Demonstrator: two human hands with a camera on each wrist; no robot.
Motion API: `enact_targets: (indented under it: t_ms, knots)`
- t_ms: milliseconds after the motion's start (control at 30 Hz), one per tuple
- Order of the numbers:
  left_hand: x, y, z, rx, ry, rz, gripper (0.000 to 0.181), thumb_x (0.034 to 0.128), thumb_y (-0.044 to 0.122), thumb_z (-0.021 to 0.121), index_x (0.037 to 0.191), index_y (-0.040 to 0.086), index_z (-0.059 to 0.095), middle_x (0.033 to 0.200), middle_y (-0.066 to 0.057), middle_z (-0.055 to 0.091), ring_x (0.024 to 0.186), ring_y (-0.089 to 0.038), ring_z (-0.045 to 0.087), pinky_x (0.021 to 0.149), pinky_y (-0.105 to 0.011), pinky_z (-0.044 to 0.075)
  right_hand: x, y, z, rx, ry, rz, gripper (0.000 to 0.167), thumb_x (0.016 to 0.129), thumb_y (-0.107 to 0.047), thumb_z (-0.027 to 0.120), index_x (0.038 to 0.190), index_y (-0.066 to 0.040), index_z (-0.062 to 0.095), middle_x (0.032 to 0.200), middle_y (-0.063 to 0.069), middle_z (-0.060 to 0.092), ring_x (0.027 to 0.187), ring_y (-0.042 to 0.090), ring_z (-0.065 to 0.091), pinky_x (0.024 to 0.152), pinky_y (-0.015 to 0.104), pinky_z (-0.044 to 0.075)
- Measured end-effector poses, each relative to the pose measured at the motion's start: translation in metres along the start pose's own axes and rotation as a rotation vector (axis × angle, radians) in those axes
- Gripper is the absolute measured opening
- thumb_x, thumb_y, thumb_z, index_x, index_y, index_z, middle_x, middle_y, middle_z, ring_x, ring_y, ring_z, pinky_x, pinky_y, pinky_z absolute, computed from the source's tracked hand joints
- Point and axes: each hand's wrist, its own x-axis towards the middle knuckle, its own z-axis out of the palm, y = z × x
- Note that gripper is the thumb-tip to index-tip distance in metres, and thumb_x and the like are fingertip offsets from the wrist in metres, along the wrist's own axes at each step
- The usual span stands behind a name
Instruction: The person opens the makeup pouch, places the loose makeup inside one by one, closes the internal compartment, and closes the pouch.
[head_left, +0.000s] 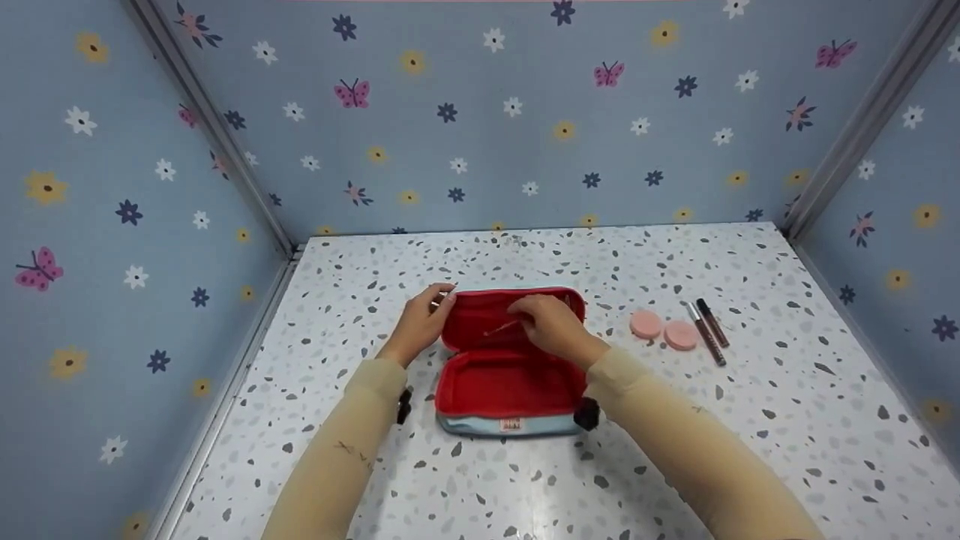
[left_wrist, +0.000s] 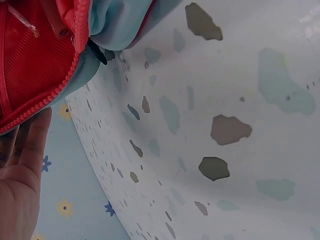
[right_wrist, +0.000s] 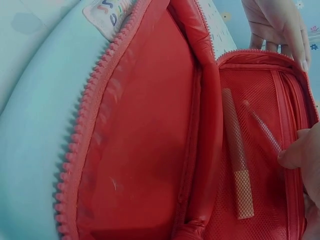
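A light blue zip pouch (head_left: 510,426) with red lining lies unzipped and spread apart, its lid tilted up at the back. My left hand (head_left: 422,321) holds the lid's left edge; in the left wrist view its fingers (left_wrist: 34,142) reach behind that edge. At the lid's red mesh pocket (right_wrist: 265,195), my right hand (head_left: 551,322) pinches a slim stick (head_left: 501,328), whose tip points down-left. The right wrist view shows that slim stick (right_wrist: 262,125) behind the mesh, beside a tube with a peach-coloured end (right_wrist: 243,192). The stick's other end is hidden by the hand.
Right of the pouch, two round pink containers (head_left: 645,325) lie side by side on the speckled table (head_left: 337,465). Two slim tubes with a silver and a black cap (head_left: 703,306) lie beyond them. Flower-patterned panels (head_left: 510,150) enclose the back and sides.
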Motion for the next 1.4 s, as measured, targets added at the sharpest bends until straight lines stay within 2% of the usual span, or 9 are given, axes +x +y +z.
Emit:
enact_targets:
  t_ms: [300, 500, 633, 933, 1067, 1300, 1400]
  knots:
    - [0.000, -0.001, 0.003, -0.015, 0.006, 0.025, 0.039, 0.1159, 0.029, 0.053, 0.146, 0.007, 0.064, 0.127, -0.020, 0.074, 0.110, -0.033, 0.076, 0.100, -0.050, 0.061, -0.004, 0.001, -0.002, -0.031, 0.012, -0.005, 0.030, 0.100, 0.004, 0.067, 0.125, -0.004, 0.079, 0.122, 0.012, 0.080, 0.109, 0.032, 0.065, 0.100, 0.047, 0.058]
    - [0.002, 0.001, 0.003, -0.015, 0.005, 0.018, 0.038, 0.1157, 0.029, 0.053, 0.146, 0.008, 0.064, 0.126, -0.019, 0.074, 0.109, -0.032, 0.076, 0.100, -0.049, 0.061, -0.003, 0.003, -0.003, -0.047, -0.007, -0.020, 0.031, 0.099, 0.004, 0.066, 0.127, -0.004, 0.078, 0.123, 0.013, 0.080, 0.115, 0.035, 0.071, 0.109, 0.052, 0.055]
    - [0.003, 0.000, 0.003, -0.003, 0.008, 0.024, 0.039, 0.1158, 0.029, 0.053, 0.146, 0.007, 0.064, 0.124, -0.019, 0.074, 0.107, -0.031, 0.076, 0.099, -0.048, 0.062, -0.002, 0.002, -0.006, -0.054, -0.020, -0.011, 0.033, 0.099, 0.005, 0.065, 0.128, -0.004, 0.078, 0.125, 0.013, 0.079, 0.120, 0.033, 0.073, 0.111, 0.049, 0.056]
    - [0.003, 0.000, 0.003, 0.001, 0.009, 0.001, 0.038, 0.1161, 0.028, 0.052, 0.146, 0.007, 0.063, 0.126, -0.020, 0.074, 0.108, -0.032, 0.075, 0.100, -0.048, 0.061, -0.004, -0.004, -0.015, -0.039, -0.088, 0.060, 0.032, 0.103, -0.002, 0.065, 0.133, -0.006, 0.074, 0.129, 0.013, 0.077, 0.120, 0.030, 0.072, 0.112, 0.047, 0.057]
    - [0.002, 0.001, 0.002, 0.001, -0.001, -0.021, 0.040, 0.1165, 0.029, 0.051, 0.148, 0.008, 0.062, 0.130, -0.019, 0.073, 0.112, -0.032, 0.075, 0.103, -0.049, 0.061, -0.007, -0.002, -0.018, 0.014, -0.063, 0.068, 0.029, 0.103, -0.002, 0.066, 0.132, -0.004, 0.074, 0.128, 0.014, 0.076, 0.118, 0.029, 0.072, 0.110, 0.047, 0.058]
    - [0.003, 0.000, 0.003, -0.004, 0.002, -0.025, 0.042, 0.1165, 0.029, 0.051, 0.149, 0.004, 0.060, 0.132, -0.020, 0.073, 0.116, -0.035, 0.075, 0.105, -0.051, 0.060, -0.017, 0.006, -0.029, 0.023, -0.001, 0.001, 0.027, 0.100, 0.000, 0.069, 0.126, 0.001, 0.076, 0.125, 0.018, 0.077, 0.118, 0.033, 0.073, 0.108, 0.050, 0.058]
    - [0.003, 0.001, 0.003, -0.005, -0.005, -0.029, 0.042, 0.1167, 0.030, 0.050, 0.150, 0.005, 0.060, 0.132, -0.020, 0.072, 0.115, -0.034, 0.075, 0.104, -0.050, 0.061, -0.022, 0.010, -0.035, 0.031, 0.012, -0.004, 0.027, 0.100, -0.003, 0.073, 0.127, 0.001, 0.075, 0.126, 0.019, 0.077, 0.118, 0.035, 0.073, 0.109, 0.051, 0.058]
